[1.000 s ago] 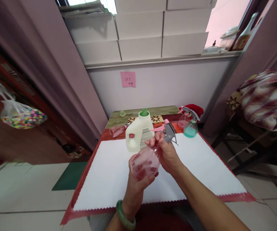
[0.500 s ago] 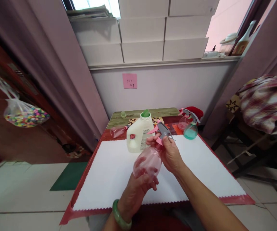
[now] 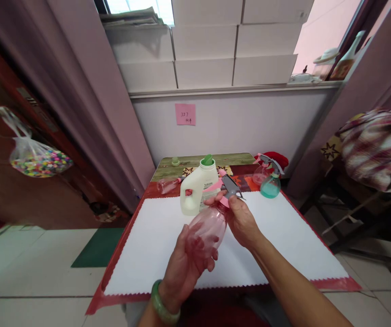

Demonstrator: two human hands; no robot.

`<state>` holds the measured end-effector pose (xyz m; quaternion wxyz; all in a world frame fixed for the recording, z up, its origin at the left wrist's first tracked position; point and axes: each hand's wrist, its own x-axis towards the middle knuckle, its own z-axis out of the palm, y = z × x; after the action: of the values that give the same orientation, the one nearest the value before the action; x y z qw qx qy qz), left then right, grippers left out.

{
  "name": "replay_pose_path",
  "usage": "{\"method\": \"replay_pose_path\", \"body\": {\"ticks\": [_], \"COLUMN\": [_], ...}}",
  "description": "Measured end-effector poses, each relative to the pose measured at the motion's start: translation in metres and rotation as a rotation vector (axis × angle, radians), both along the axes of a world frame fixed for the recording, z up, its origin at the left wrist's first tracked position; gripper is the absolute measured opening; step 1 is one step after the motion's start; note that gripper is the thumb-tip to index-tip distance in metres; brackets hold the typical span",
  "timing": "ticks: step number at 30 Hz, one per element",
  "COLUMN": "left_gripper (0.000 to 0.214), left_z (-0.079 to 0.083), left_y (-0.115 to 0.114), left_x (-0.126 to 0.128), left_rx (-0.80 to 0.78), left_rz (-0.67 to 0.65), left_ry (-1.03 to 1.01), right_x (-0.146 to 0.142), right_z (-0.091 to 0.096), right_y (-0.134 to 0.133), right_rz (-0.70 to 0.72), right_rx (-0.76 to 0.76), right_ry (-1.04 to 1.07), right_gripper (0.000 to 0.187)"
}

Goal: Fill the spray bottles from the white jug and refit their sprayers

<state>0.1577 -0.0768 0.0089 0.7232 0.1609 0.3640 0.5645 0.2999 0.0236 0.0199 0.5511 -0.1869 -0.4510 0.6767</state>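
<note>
A clear pink spray bottle (image 3: 206, 229) is held tilted above the white mat, its pink and grey trigger head (image 3: 230, 187) at the upper right. My left hand (image 3: 190, 263) cups the bottle's lower body, fingers curled beneath it and partly seen through the plastic. At the neck, my right hand (image 3: 239, 218) pinches the collar of the trigger head between thumb and fingers. Just behind stands a cream jug (image 3: 190, 200) with a green piece (image 3: 208, 160) in its mouth; the spray head overlaps the jug's label.
On the table's right rear stand a spray bottle with green liquid (image 3: 270, 187) and a pink one (image 3: 259, 175). Another pink bottle (image 3: 167, 185) lies at the left, near a small green cap (image 3: 175, 161). A white mat (image 3: 141, 254) covers the table's front. A stool (image 3: 345, 195) is at the right.
My left hand has shifted its hold on the bottle's base, its thumb moving from the front to the left side. My right hand stays at the neck.
</note>
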Motion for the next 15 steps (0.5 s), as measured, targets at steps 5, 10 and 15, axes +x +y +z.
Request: {"method": "replay_pose_path", "body": {"ticks": [5, 10, 15], "left_gripper": [0.080, 0.067, 0.074], "left_z": [0.005, -0.011, -0.028], "left_y": [-0.003, -0.004, 0.004], "left_x": [0.010, 0.014, 0.003], "left_rx": [0.025, 0.254, 0.881], "left_rz": [0.081, 0.378, 0.634], "left_ry": [0.117, 0.528, 1.359], "right_x": [-0.006, -0.008, -0.013], "right_z": [-0.001, -0.001, -0.007], "right_y": [-0.001, 0.000, 0.001], "right_rz": [-0.040, -0.096, -0.158], "right_rx": [-0.049, -0.116, -0.213], "right_ry": [0.091, 0.094, 0.090], "right_gripper": [0.047, 0.050, 0.052]}}
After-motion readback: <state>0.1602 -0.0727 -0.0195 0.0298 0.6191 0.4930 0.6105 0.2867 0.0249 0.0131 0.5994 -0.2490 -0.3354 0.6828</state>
